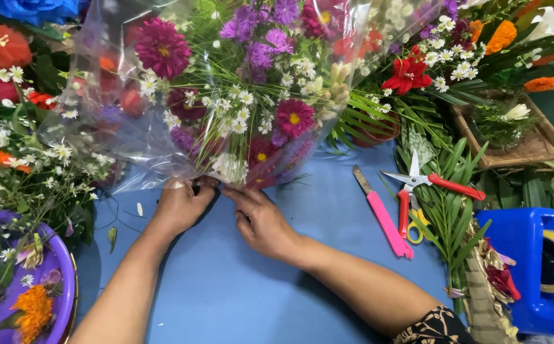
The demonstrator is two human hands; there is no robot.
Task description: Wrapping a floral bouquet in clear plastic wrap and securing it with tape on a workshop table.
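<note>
Head view, looking down on a blue table (pixel 226 286). A mixed bouquet (pixel 239 95) of magenta, purple and small white flowers lies at 12 o'clock, its heads pointing away and its stems toward the person, sheathed in a clear plastic wrap (pixel 124 127). The left hand (pixel 181 207) is clenched around the gathered neck of the wrap, pinning it against the stems. The right hand (pixel 261 220) meets it from 3 o'clock, its fingers (pixel 239 194) pinching the same neck; both grips bunch the film where the stems converge. Within reach at 3 o'clock lie a pink-handled knife (pixel 384 220) and red-handled scissors (pixel 426 185). A purple bowl (pixel 65 280) of blooms sits at 8 o'clock.
</note>
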